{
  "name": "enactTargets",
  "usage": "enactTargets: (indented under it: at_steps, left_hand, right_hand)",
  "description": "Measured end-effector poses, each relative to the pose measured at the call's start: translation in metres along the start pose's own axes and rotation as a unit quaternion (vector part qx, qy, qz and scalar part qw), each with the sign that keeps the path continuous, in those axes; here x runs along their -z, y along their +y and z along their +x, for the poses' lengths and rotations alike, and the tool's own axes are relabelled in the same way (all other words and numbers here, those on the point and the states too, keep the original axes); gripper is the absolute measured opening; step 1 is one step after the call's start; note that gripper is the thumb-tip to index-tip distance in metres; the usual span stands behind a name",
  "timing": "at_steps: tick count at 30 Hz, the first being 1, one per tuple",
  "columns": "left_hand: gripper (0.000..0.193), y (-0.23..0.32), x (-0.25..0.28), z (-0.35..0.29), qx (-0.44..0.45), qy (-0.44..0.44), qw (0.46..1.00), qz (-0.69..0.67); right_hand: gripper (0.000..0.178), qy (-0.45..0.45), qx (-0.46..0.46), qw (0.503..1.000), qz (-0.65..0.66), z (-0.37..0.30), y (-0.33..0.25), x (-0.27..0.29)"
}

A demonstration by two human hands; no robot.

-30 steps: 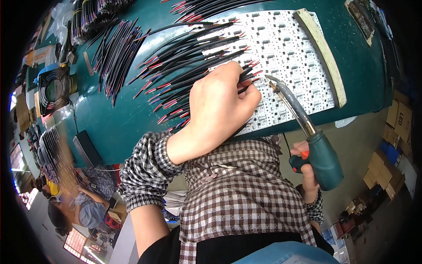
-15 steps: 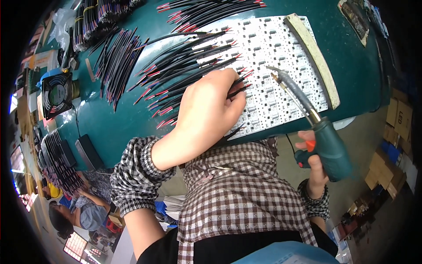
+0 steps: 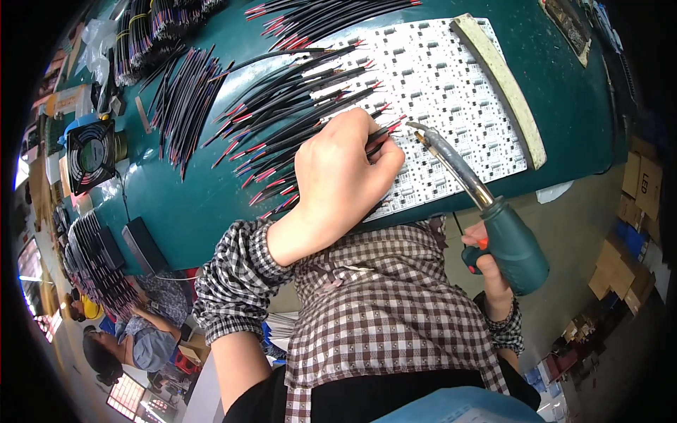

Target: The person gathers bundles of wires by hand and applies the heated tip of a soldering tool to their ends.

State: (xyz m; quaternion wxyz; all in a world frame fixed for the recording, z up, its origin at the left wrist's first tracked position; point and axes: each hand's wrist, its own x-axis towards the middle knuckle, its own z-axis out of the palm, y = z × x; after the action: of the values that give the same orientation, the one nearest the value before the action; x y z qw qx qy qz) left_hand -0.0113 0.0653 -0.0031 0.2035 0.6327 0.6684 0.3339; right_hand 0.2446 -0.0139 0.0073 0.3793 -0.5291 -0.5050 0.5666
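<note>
My left hand (image 3: 343,169) rests over a white panel of small circuit boards (image 3: 462,120). Its fingers are pinched on a black cable (image 3: 386,132) whose thin red wire end sticks out past the fingertips. In my right hand (image 3: 496,276) is a green soldering gun (image 3: 515,243), gripped by its handle, with fingers by the red trigger. The gun's bent metal tip, with a thin brass tube alongside, points left and sits close to the red wire end; whether they touch I cannot tell. Several more black cables (image 3: 271,106) lie in a row across the panel's left edge.
A pale, dark-sided bar (image 3: 504,92) lies along the panel's right side. Loose cables (image 3: 187,106) and tied bundles (image 3: 151,32) cover the green table's left part, near a small black fan (image 3: 92,155). Another person (image 3: 141,345) sits at the lower left. Cardboard boxes (image 3: 620,261) stand at right.
The soldering gun has come left, bringing its tip up to the wire end by my left fingers. My left hand has shifted slightly right, still pinched.
</note>
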Motion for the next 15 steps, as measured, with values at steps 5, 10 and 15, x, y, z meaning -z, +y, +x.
enactTargets:
  at_steps: [5,10,15]
  left_hand:
    - [0.014,0.0030,0.0039,0.0039,0.027,-0.031,0.999,-0.006]
    - [0.015,0.0038,0.0051,0.0048,0.047,-0.042,0.998,-0.017]
    - [0.015,0.0035,0.0060,0.0055,0.052,-0.054,0.997,-0.013]
  right_hand:
    - [0.079,-0.017,0.031,0.997,-0.070,-0.0029,0.0108,0.0047]
    - [0.079,-0.005,0.011,0.998,-0.067,-0.0015,0.0090,0.0012]
    - [0.079,-0.002,-0.003,0.998,-0.060,0.0007,0.0044,-0.0008]
